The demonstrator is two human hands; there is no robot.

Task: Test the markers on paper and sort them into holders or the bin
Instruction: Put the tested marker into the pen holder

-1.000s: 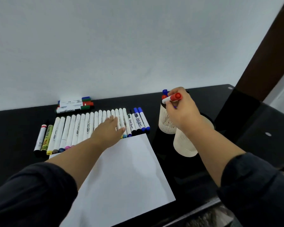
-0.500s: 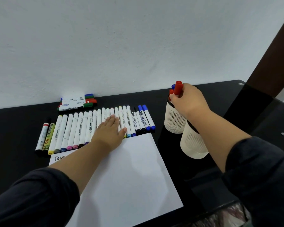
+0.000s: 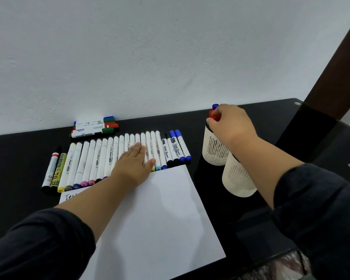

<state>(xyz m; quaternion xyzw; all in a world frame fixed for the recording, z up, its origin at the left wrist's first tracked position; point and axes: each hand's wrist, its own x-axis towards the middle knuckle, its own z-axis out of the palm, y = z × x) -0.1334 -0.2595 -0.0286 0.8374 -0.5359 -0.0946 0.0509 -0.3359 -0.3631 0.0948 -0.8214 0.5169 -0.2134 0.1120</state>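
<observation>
Right hand [image 3: 228, 123] pinches a red marker [image 3: 212, 115] at the mouth of the far holder [image 3: 213, 150], cap up, apparently seating it beside a blue marker [image 3: 215, 106] already inside. Left hand [image 3: 134, 161] lies flat, fingers straight, on the marker row [image 3: 101, 158], likely steadying it above the paper [image 3: 160, 215] on the desk [image 3: 18, 154].

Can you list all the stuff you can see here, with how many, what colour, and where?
row of markers: about twenty, mostly white, on table above the paper
stacked markers: a few, white, by wall
paper: one, white, table front
far holder: one, white, right, markers inside
near holder: one, white, right
red marker: one, going into far holder
table: one, black
left hand: flat on row
right hand: pinches red marker
</observation>
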